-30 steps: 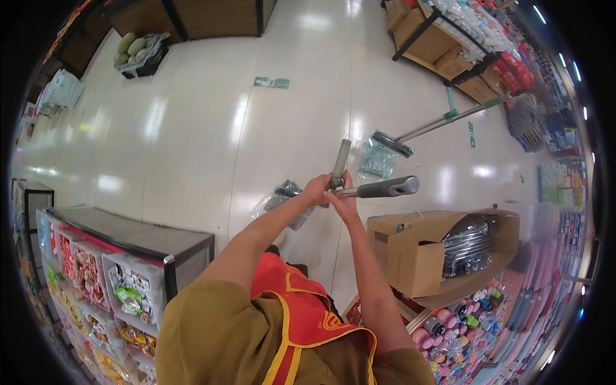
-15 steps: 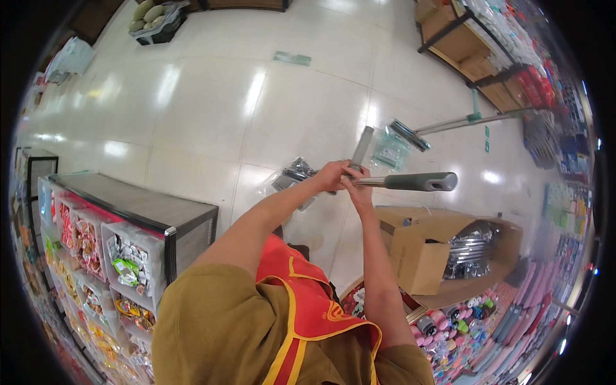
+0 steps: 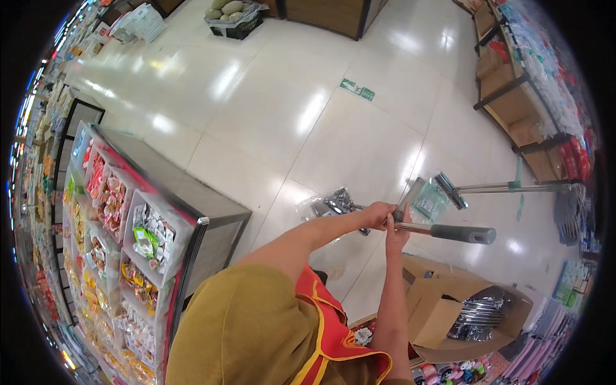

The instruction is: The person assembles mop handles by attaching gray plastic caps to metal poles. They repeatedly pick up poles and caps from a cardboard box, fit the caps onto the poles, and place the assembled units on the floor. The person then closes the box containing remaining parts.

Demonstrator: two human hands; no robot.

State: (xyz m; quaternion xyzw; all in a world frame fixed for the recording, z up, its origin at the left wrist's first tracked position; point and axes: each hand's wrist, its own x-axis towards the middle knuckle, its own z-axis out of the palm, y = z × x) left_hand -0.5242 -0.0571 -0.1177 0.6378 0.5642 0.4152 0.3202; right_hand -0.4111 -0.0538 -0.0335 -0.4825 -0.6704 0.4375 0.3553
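Note:
My left hand [image 3: 380,217] and my right hand [image 3: 397,235] are close together at waist height, both closed round mop poles. One metal pole runs out to the right from my hands and ends in a dark grey grip [image 3: 463,234] with a hanging hole. A second grey grip [image 3: 414,190] points away from me above my fingers. Just beyond my left hand, a plastic-wrapped mop head [image 3: 332,203] is low by the floor. Which pole it belongs to, I cannot tell. My fingers partly hide where the poles cross.
Another mop head [image 3: 451,190] with a metal pole lies to the right, beside green-printed plastic [image 3: 427,200]. An open cardboard box [image 3: 431,316] holding metal poles stands near my right arm. At left is a snack display [image 3: 221,221]; shelving [image 3: 513,96] stands far right, a melon crate [image 3: 234,27] far back.
The view has swung, so the surroundings sit lower and further right. The grip pointing away from me shows less above my hands. Both hands still hold the poles.

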